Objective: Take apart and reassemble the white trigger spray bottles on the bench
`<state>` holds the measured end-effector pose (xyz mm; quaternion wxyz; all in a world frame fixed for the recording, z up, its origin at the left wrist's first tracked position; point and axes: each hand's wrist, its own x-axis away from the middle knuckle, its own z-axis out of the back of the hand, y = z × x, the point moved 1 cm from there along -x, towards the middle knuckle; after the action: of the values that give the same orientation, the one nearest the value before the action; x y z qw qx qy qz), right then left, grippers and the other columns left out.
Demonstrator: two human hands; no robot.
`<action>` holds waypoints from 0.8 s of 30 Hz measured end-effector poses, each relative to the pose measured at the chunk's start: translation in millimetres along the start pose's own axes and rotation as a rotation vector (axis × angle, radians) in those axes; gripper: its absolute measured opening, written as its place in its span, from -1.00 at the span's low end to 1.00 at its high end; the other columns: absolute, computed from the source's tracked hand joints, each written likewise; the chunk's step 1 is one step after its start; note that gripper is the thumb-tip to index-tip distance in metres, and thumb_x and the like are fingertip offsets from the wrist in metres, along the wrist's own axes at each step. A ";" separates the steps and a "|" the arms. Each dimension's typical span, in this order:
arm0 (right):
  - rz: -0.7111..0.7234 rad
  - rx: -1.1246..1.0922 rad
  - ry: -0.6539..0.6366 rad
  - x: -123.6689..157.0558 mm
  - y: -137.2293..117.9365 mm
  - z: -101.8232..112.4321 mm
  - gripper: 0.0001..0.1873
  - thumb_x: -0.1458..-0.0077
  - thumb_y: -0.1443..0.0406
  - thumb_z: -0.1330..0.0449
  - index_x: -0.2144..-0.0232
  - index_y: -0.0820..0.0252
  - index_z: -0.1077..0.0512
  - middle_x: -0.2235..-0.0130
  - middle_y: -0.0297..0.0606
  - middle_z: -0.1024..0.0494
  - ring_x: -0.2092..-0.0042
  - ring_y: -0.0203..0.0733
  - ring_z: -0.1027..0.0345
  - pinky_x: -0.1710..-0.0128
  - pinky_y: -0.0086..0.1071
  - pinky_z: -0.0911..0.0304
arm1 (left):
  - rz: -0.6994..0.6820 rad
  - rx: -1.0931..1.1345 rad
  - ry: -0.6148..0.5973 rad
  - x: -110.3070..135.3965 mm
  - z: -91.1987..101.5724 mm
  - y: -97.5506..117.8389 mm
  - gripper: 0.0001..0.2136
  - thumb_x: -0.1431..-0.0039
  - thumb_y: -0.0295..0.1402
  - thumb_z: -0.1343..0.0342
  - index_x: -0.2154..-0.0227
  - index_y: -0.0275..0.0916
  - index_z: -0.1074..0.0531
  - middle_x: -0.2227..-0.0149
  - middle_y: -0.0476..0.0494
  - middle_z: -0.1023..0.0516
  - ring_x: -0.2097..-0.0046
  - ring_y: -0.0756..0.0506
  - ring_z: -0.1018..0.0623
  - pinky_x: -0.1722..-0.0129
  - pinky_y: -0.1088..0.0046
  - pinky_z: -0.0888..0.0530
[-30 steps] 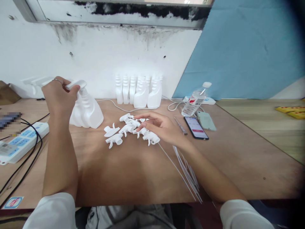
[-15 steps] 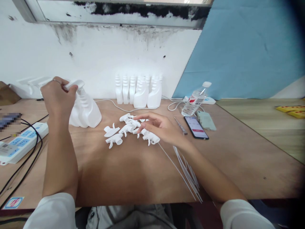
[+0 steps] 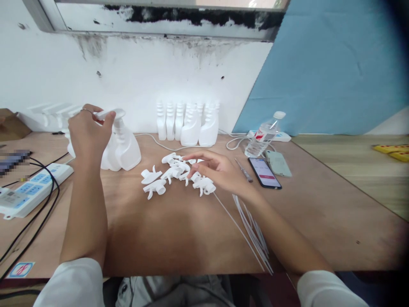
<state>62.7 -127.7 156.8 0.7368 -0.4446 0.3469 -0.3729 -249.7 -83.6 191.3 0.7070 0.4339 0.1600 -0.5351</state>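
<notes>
My left hand [image 3: 91,135] is closed on a white trigger spray head [image 3: 114,114] at the top of a white spray bottle [image 3: 125,149]. Whether the head is seated on the neck, I cannot tell. More white bottles stand close behind, partly hidden by my left hand and forearm. With fingers stretched and thumb apart, my right hand [image 3: 214,168] hovers at the right side of a loose pile of white spray heads [image 3: 172,171]. Nothing shows in its grip, though its fingertips overlap the pile. A thin white tube [image 3: 238,228] runs from the nearest spray head.
Several white bottles [image 3: 209,128] line the wall. On the right are a water bottle [image 3: 260,140], a phone [image 3: 264,172], a pale green phone-shaped item [image 3: 278,163] and a screwdriver [image 3: 244,171]. White tubes [image 3: 252,234] lie beneath my right forearm. A power strip [image 3: 35,187] with black cables lies left.
My left hand has shifted slightly right with the spray head, which now shows more over the bottle's neck. My right hand stays over the pile. The camera view has turned slightly left.
</notes>
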 end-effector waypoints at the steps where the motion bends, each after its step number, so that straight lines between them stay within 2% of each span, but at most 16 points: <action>1: 0.005 -0.001 0.002 -0.3 0.4 0.4 -0.68 -0.13 0.18 -0.16 0.09 0.16 -0.45 0.42 -0.29 -0.59 0.56 -0.36 -0.25 0.61 -0.46 -0.04 | -0.005 -0.003 0.000 0.3 -0.6 0.7 -0.72 -0.09 -0.12 -0.10 0.28 -0.24 -0.44 0.45 -0.02 -0.40 0.39 -0.06 -0.34 0.17 0.37 -0.32; 7: 0.033 -0.003 0.018 -0.9 2.2 2.1 -0.70 -0.14 0.18 -0.16 0.10 0.17 -0.45 0.39 -0.28 -0.58 0.51 -0.33 -0.31 0.59 -0.45 -0.03 | -0.033 -0.018 -0.015 0.1 -3.3 0.4 -0.72 -0.09 -0.16 -0.09 0.25 -0.25 -0.46 0.48 -0.01 -0.37 0.37 -0.06 -0.35 0.18 0.40 -0.32; 19: 0.009 0.005 0.014 -1.0 5.5 3.7 -0.69 -0.14 0.19 -0.16 0.08 0.17 -0.44 0.44 -0.30 -0.58 0.58 -0.36 -0.20 0.62 -0.45 -0.01 | 0.046 -0.049 0.057 -5.8 0.2 -15.7 -0.70 -0.06 -0.17 -0.13 0.25 -0.30 -0.46 0.47 -0.02 -0.35 0.39 -0.05 -0.34 0.18 0.37 -0.34; 24: 0.033 -0.006 0.011 -0.9 5.3 5.2 -0.69 -0.13 0.19 -0.16 0.10 0.19 -0.44 0.41 -0.29 -0.57 0.51 -0.33 -0.32 0.61 -0.47 -0.05 | 0.061 -0.040 0.036 -4.0 -0.2 -13.1 -0.66 -0.09 -0.13 -0.13 0.20 -0.31 -0.46 0.46 -0.04 -0.37 0.37 -0.06 -0.36 0.14 0.33 -0.36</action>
<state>68.0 -123.1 154.0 0.7396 -0.4388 0.3593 -0.3624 -262.9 -81.6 188.2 0.7286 0.4339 0.1700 -0.5019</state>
